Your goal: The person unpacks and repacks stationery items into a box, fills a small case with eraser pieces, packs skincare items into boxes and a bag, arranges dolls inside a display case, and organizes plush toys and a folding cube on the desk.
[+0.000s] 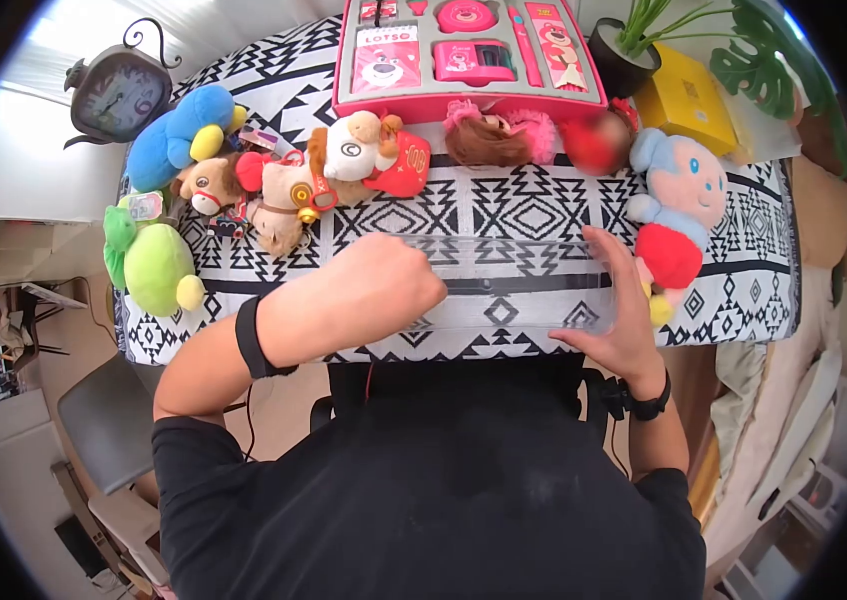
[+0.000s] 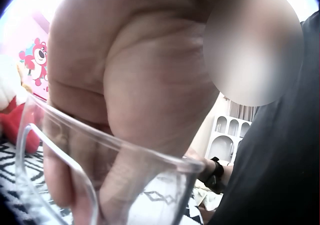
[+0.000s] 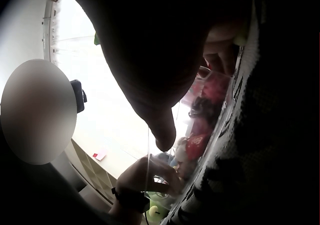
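A clear plastic box (image 1: 529, 290) with rounded corners lies on the patterned cloth before me. My right hand (image 1: 622, 305) grips its right end, the thumb on the near side and the fingers on the far side. At the left end, my left hand (image 1: 379, 295) is bent down at the wrist, its fingers hidden from above. The left wrist view shows the left thumb and fingers pointing down past the clear rim (image 2: 145, 152), partly seen through the wall. I cannot tell whether those fingers hold anything.
Plush toys line the far left: a green one (image 1: 159, 268), a blue one (image 1: 169, 145) and several horses (image 1: 289, 195). Behind are an open pink gift set (image 1: 464, 105) and two dolls. A blue-and-red plush (image 1: 679, 200) sits beside my right hand. A clock (image 1: 119, 95) stands back left.
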{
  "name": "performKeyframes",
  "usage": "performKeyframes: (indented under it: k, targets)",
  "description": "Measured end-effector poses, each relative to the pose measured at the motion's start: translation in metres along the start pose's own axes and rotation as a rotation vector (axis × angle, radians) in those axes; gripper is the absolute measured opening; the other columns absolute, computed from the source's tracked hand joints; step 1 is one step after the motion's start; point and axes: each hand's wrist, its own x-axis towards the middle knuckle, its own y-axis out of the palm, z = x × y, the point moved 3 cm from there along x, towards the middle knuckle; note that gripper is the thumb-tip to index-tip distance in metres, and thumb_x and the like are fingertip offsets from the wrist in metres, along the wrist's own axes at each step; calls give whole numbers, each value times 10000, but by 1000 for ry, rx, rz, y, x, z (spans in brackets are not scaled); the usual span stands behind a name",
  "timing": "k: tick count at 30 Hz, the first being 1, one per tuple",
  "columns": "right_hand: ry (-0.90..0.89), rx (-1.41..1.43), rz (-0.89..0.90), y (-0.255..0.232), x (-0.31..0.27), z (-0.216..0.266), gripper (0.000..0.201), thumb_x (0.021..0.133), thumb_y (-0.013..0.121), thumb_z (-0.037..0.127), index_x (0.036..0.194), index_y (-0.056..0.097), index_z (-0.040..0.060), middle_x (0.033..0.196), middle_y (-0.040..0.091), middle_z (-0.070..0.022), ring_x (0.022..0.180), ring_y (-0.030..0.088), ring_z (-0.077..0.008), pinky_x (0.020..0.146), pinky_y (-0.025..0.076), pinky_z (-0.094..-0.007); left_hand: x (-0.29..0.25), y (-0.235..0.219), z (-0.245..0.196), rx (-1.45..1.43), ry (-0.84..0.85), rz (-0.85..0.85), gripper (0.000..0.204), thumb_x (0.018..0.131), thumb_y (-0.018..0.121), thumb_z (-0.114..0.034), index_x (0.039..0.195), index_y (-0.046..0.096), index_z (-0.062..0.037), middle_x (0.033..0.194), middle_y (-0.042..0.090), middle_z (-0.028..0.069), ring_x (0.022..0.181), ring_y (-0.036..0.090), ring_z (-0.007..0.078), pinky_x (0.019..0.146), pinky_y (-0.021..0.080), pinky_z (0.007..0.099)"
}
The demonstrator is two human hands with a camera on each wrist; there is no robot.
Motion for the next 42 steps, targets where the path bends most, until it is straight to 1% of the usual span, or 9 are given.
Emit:
performKeyframes:
  k: [3, 12, 14, 17, 19, 28, 31, 33, 42]
  targets:
    - [6, 6, -12, 1, -1, -2, 1229, 705, 1107, 330, 1716, 482, 15, 1710, 561, -209, 1604, 519, -419, 1335, 425, -507, -3, -9, 0, -2, 26, -6, 40, 853, 777, -51, 893, 774, -49, 898, 745, 115, 868, 804, 345, 763, 638, 472]
    - [0, -6, -8, 0, -1, -2, 1237, 707, 1108, 343, 1718, 478, 13, 1711, 557, -214, 1596, 525, -425, 1325, 435, -508, -21, -17, 5, -50, -12, 87, 215, 912, 730, -45, 1117, 794, -30, 1013, 752, 111, 1049, 788, 335, 918, 640, 457]
    - [-4, 8, 6, -2, 1, 0, 1231, 718, 1106, 343, 1722, 474, 11, 1711, 556, -214, 1598, 521, -426, 1326, 430, -504, -22, -22, -1, -78, 47, -82, 256, 921, 715, -38, 1165, 792, -29, 1031, 758, 104, 1091, 770, 326, 981, 620, 462]
    - [13, -8, 31, -4, 2, 2, 1230, 729, 1105, 342, 1725, 468, 5, 1709, 557, -214, 1603, 515, -424, 1329, 424, -501, -21, -5, -5, -166, 86, -61, 275, 926, 709, -39, 1189, 786, -30, 1028, 757, 96, 1091, 756, 320, 1004, 606, 459]
    - [8, -20, 37, -5, 2, 4, 1232, 737, 1104, 340, 1730, 457, 0, 1708, 558, -215, 1607, 510, -420, 1333, 418, -502, -20, 3, -1, -196, 103, -90, 312, 921, 716, -47, 1222, 795, -31, 1030, 758, 95, 1089, 757, 324, 992, 609, 456]
    - [-4, -11, 25, -4, 3, 6, 1240, 741, 1104, 332, 1738, 444, 1, 1705, 561, -212, 1601, 519, -419, 1332, 425, -505, -2, 7, -4, 34, 10, 17, 129, 888, 761, -66, 1006, 726, -27, 915, 744, 122, 926, 796, 336, 810, 638, 471]
    - [-9, -10, 17, -3, 2, 5, 1242, 735, 1106, 330, 1735, 447, 0, 1704, 560, -213, 1600, 520, -421, 1330, 428, -508, 5, 5, -2, 26, 43, 48, 149, 885, 767, -74, 1018, 723, -25, 874, 719, 112, 892, 791, 336, 773, 639, 473]
    - [-11, -10, 13, -3, 2, 5, 1240, 730, 1108, 327, 1732, 454, 1, 1703, 558, -218, 1597, 522, -424, 1327, 432, -511, 12, -4, -7, -41, 142, -154, 141, 893, 763, -72, 1017, 716, -25, 871, 707, 99, 890, 790, 324, 765, 643, 455]
    - [23, 2, -8, 0, -2, 2, 1220, 728, 1104, 352, 1718, 475, 17, 1708, 548, -225, 1601, 514, -426, 1324, 435, -510, 53, 1, -21, -20, 289, -163, 124, 906, 751, -92, 1006, 715, -28, 903, 714, 94, 882, 791, 324, 752, 652, 461]
